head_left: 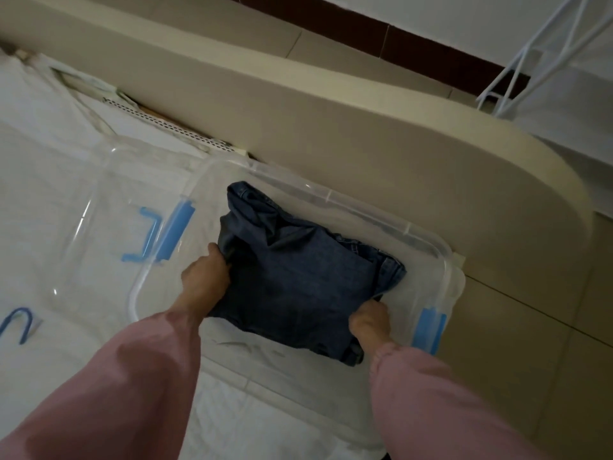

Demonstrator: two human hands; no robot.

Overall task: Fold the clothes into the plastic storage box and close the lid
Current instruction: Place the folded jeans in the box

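A folded pair of dark blue jeans (298,280) lies inside the clear plastic storage box (331,195), which stands on the bed with blue latches at its ends. My left hand (204,277) grips the jeans' left edge, its fingers tucked under the cloth. My right hand (370,318) grips the near right corner of the jeans, fingers curled beneath. The clear lid (96,194), with blue clips, lies flat on the bed to the left of the box.
The white bed sheet (43,161) covers the left side. A beige padded bed frame (398,134) runs behind and to the right of the box. White wire hangers (517,71) stand at the top right. Tiled floor lies on the right.
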